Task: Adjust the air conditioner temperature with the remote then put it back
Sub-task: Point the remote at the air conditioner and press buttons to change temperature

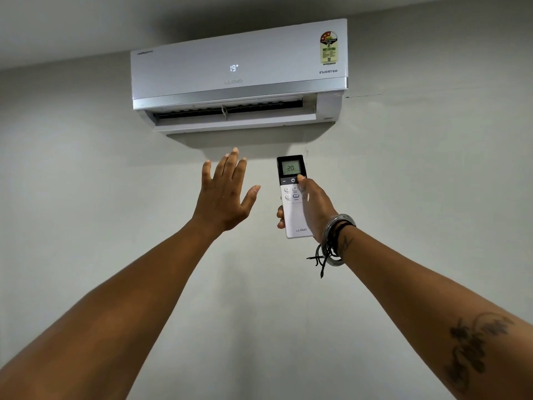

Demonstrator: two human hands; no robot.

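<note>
A white air conditioner (239,73) hangs high on the wall, its front panel reading 19 and its lower flap open. My right hand (313,207) holds a white remote (292,215) upright, pointed at the unit. The remote's small screen reads 20, and my thumb rests on the dark button strip just under the screen. My left hand (226,194) is raised below the unit's outlet, palm toward the wall, fingers spread, holding nothing. It is apart from the remote, to its left.
A plain grey wall (86,183) fills the view, with the ceiling edge above the unit. Bracelets and cords circle my right wrist (336,241). A thin crack runs along the wall to the right of the unit.
</note>
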